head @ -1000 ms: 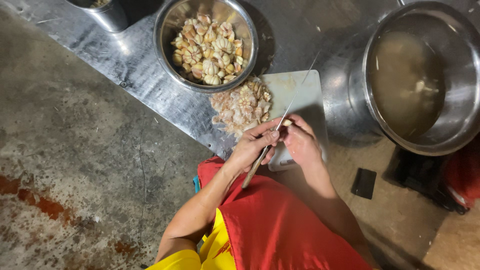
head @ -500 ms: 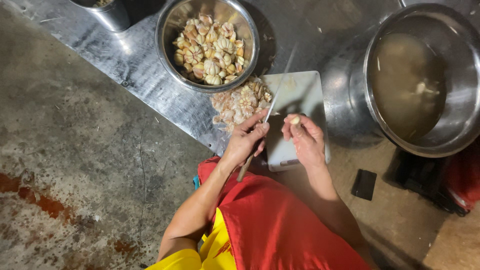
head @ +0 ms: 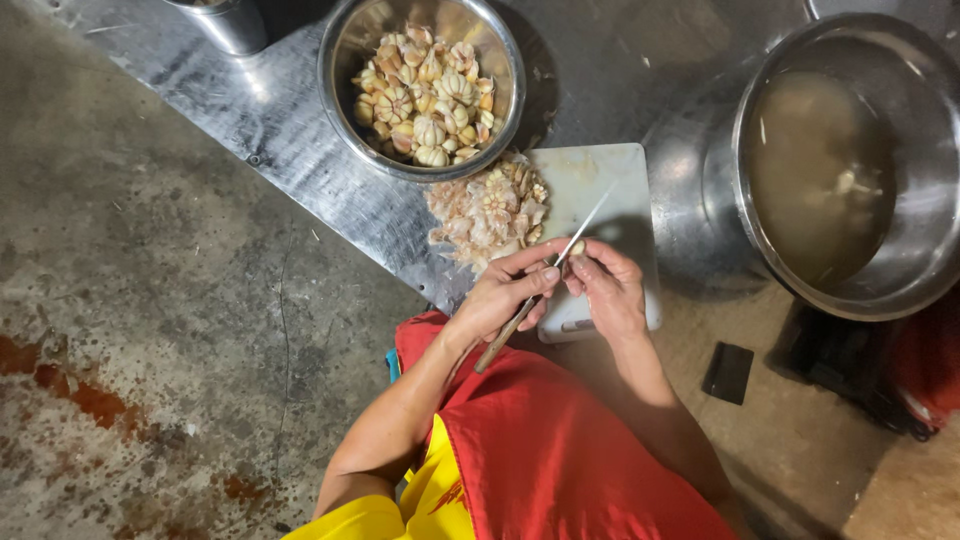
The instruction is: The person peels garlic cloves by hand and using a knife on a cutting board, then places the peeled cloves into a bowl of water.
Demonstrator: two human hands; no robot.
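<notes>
seen from above at a steel table (head: 300, 150): left hand (head: 500, 295) wrapped around a slim knife (head: 545, 285), fingers curled shut on its wooden handle, thin blade angled up across a white cutting board (head: 610, 200). right hand (head: 610, 290) just beside it, fingertips pinching a small garlic clove (head: 577, 247) held over the near part of the board, right against the blade.

likely hazard – blade edge resting so close to the pinching fingertips that a slip on smooth, papery skin could nick a thumb; a small rounded clove could also squirt free and drop to the stained concrete floor (head: 150, 330). board overhanging the table's edge toward the red apron (head: 560, 450), so a hard press there might tip it.

round metal bowl (head: 420, 85) heaped with pale, ribbed garlic heads, dry and matte. loose pile of husks and split cloves (head: 485, 210) touching the board's far corner – flaky, cream to tan. large shiny steel pot (head: 850, 160) to the right, filled with cloudy water, a few pieces floating. table surface dull, scuffed, faintly reflective.
</notes>
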